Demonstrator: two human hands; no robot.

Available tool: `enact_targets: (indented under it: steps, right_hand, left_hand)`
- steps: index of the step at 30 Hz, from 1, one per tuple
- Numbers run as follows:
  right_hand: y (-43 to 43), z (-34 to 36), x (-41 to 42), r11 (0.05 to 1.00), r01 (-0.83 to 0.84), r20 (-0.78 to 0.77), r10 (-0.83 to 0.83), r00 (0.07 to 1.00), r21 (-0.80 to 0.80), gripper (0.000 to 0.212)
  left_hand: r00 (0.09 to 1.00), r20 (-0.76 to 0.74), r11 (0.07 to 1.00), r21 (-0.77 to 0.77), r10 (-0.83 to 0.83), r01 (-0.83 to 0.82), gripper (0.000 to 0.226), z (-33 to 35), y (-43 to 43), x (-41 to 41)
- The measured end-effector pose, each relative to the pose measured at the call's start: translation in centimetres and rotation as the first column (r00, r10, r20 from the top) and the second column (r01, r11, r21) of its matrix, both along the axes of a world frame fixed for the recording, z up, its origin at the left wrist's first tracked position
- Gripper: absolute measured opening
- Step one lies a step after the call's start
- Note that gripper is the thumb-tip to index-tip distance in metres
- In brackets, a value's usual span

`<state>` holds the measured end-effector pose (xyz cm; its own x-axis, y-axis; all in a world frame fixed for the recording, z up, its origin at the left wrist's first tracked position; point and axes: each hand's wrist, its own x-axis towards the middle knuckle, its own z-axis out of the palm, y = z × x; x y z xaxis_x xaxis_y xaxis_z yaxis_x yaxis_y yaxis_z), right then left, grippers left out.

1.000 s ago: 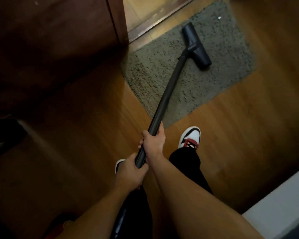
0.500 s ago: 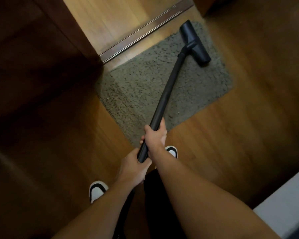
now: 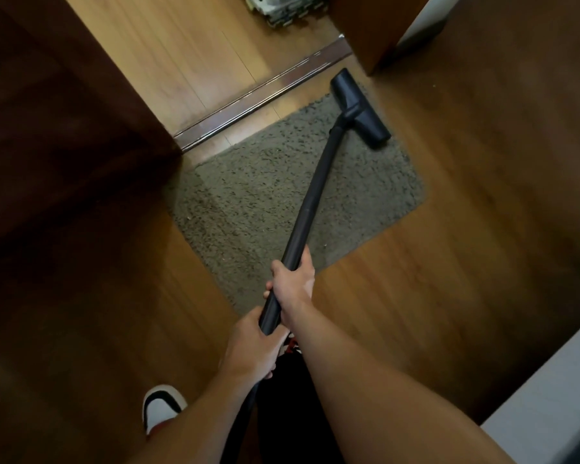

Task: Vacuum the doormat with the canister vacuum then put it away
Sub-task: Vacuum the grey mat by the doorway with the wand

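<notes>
Both hands grip a black vacuum wand (image 3: 312,199), right hand (image 3: 292,279) ahead of left hand (image 3: 252,346), its floor head (image 3: 360,108) resting on the grey doormat (image 3: 265,192) beside a doorway threshold (image 3: 262,95).

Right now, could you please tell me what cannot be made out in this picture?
- Canister: outside the head view; only the wand shows, gripped by left hand and right hand.
- Right shoe: mostly hidden by the right forearm.
- Clutter beyond the threshold: cut by the top edge.

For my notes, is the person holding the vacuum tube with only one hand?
No, the left hand and right hand both grip the tube.
</notes>
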<state>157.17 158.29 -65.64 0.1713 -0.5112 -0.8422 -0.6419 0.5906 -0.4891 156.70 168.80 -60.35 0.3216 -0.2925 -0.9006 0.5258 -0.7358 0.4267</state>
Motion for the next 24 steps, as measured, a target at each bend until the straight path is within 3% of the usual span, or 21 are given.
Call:
enact_targets:
  steps: [16, 24]
  right_hand:
    - [18.5, 2.8, -2.9, 0.993, 0.015, 0.009, -0.016, 1.000, 0.113, 0.083]
    - [20.3, 3.3, -2.3, 0.993, 0.029, -0.002, -0.029, 1.000, 0.116, 0.084]
  left_hand:
    - [0.995, 0.032, 0.988, 0.126, -0.093, 0.088, 0.011, 3.5, 18.2, -1.7]
    - [0.998, -0.006, 0.993, 0.102, -0.061, 0.061, 0.012, 3.6, 20.0, -1.4]
